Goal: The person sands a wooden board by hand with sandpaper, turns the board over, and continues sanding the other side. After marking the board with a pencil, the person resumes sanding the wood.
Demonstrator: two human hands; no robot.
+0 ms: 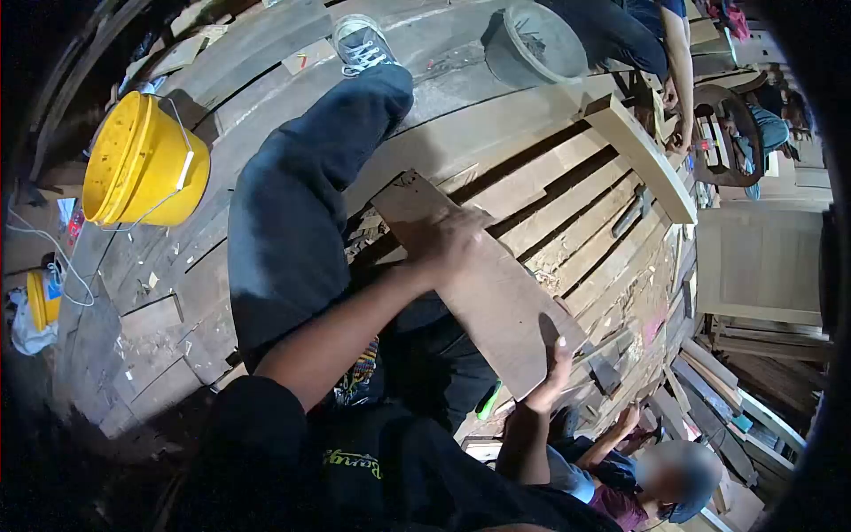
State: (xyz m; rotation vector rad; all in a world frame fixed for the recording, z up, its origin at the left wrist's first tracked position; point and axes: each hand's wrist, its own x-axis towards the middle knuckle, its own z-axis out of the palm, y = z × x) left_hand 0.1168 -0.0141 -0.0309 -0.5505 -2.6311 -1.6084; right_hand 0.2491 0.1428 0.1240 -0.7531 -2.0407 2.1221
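Note:
A flat brown wooden board lies slanted across the middle of the head view, above my legs. My left hand reaches over its upper part and grips it, the fingertips partly out of sight. Near the lower end, my right hand holds the board's edge, with the thumb along it and the other fingers mostly hidden. My jeans leg stretches out left of the board.
A yellow bucket stands at left, a grey bucket at top. Slatted planks with shavings and a dark tool lie beyond the board. Another person's hand is upper right; a capped person sits lower right.

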